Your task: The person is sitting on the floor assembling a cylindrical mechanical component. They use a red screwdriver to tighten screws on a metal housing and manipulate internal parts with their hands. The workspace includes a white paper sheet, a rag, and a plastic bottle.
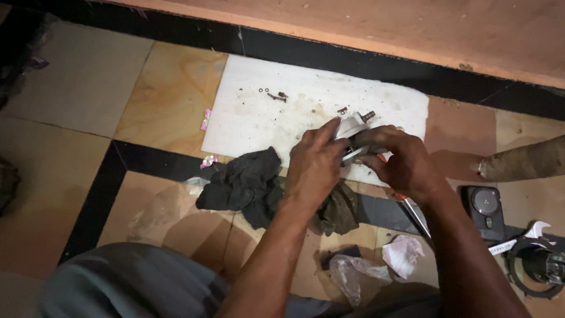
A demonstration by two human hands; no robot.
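Both my hands grip a small grey metal part (pixel 352 128) with a short threaded stud at its top, held just above the near right edge of a white board (pixel 259 123). My left hand (pixel 315 168) wraps the part's left side, fingers pointing up along it. My right hand (pixel 395 159) closes around its right and lower side. A red-handled screwdriver (pixel 412 211) lies on the floor under my right wrist, mostly hidden.
Loose screws and washers (pixel 275 95) lie on the board's far side. A black rag (pixel 247 182) and a darker rag (pixel 338 211) lie by its near edge. Crumpled paper (pixel 402 254), a plastic bag (pixel 353 274), a black device (pixel 484 209) and a round part (pixel 538 262) sit right.
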